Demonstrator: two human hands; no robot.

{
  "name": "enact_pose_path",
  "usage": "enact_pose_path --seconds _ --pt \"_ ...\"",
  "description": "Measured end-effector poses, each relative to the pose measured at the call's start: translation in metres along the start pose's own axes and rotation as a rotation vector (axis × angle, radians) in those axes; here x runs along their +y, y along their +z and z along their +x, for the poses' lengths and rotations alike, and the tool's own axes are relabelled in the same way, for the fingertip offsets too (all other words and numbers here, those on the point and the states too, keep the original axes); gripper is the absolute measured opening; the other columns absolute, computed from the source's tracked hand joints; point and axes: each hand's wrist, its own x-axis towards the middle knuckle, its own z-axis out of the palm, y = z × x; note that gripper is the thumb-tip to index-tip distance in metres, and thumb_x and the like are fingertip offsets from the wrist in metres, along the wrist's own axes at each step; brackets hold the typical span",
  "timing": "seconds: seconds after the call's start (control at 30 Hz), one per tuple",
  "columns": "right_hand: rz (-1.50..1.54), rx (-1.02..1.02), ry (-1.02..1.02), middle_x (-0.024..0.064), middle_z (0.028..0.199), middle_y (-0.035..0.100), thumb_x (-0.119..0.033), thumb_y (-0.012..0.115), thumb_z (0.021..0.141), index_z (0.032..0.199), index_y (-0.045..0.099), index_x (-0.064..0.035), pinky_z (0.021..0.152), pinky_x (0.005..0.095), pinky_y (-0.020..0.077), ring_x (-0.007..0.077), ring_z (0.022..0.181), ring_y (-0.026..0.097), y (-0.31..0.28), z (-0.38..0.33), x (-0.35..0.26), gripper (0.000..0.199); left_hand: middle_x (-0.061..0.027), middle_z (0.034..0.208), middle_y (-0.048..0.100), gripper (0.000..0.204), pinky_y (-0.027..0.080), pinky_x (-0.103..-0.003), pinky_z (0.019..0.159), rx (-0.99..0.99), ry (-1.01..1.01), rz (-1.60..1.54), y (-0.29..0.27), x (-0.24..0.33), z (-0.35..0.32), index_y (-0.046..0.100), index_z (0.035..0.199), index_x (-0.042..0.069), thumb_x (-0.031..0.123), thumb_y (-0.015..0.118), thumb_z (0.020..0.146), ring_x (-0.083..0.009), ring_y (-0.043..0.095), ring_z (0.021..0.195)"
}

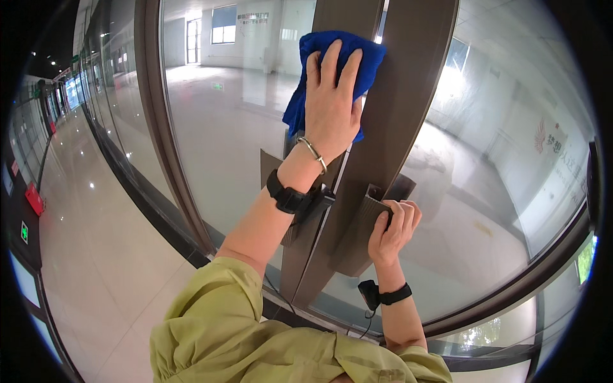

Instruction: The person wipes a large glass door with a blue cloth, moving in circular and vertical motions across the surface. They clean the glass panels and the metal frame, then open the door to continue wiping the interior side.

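The left hand [329,105] presses a blue cloth [332,73] flat against the brown door frame [402,96], fingers spread over it, well above the handle [373,210]. The right hand [394,231] is clenched around that handle, bracing the door. The cloth sits high on the frame, where the 2 door leaves meet. Judging by its position, the upper frame is being wiped; nothing shows which parts are already clean, and the glass [223,127] beside the frame still carries faint smears lower down.
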Motion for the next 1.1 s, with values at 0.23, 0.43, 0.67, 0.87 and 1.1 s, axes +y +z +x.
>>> enact_pose_path --seconds 0.23,0.43,0.67,0.87,1.1 --pt "-0.005 -0.013 -0.022 0.0104 0.088 0.054 0.002 0.055 0.074 0.097 0.06 -0.0025 0.084 0.0417 0.0408 0.0321 0.09 0.051 0.014 0.062 0.009 0.024 -0.0223 0.152 0.024 0.073 0.028 -0.054 0.11 -0.168 -0.133 -0.122 0.013 0.005 -0.028 0.038 0.141 0.003 -0.016 0.051 0.072 -0.0529 0.026 0.133" --pt "-0.033 -0.017 -0.022 0.0108 0.089 0.054 0.0 0.054 0.075 0.097 0.061 -0.0029 0.085 0.0413 0.0404 0.0317 0.092 0.051 0.018 0.062 0.014 0.023 -0.024 0.154 0.017 0.08 0.028 -0.056 0.11 -0.334 -0.258 -0.188 0.007 0.026 -0.132 0.036 0.142 0.002 -0.02 0.053 0.067 -0.0546 0.02 0.136" --pt "-0.024 -0.037 -0.027 0.0102 0.089 0.054 0.0 0.053 0.076 0.098 0.062 -0.0039 0.086 0.0406 0.0398 0.031 0.092 0.051 0.019 0.059 0.016 0.024 -0.0225 0.154 0.02 0.079 0.024 -0.055 0.112 -0.417 -0.403 -0.262 -0.001 0.03 -0.243 0.04 0.14 0.002 -0.017 0.053 0.064 -0.0518 0.02 0.139" --pt "-0.034 -0.024 -0.012 0.0095 0.088 0.055 0.001 0.054 0.076 0.096 0.063 -0.0032 0.085 0.0399 0.0394 0.0306 0.092 0.051 0.023 0.058 0.019 0.022 -0.0211 0.147 0.034 0.075 0.026 -0.057 0.11 -0.103 -0.166 -0.245 0.023 0.007 -0.105 0.046 0.137 0.004 -0.013 0.051 0.064 -0.0514 0.028 0.133" --pt "-0.019 -0.028 -0.027 0.0092 0.089 0.055 0.001 0.053 0.075 0.096 0.062 -0.0031 0.086 0.0398 0.0389 0.0307 0.093 0.05 0.026 0.06 0.018 0.023 -0.0194 0.139 0.04 0.074 0.037 -0.051 0.1 -0.269 -0.247 -0.055 0.015 0.012 -0.18 0.052 0.13 0.008 -0.004 0.065 0.058 -0.0415 0.04 0.121"
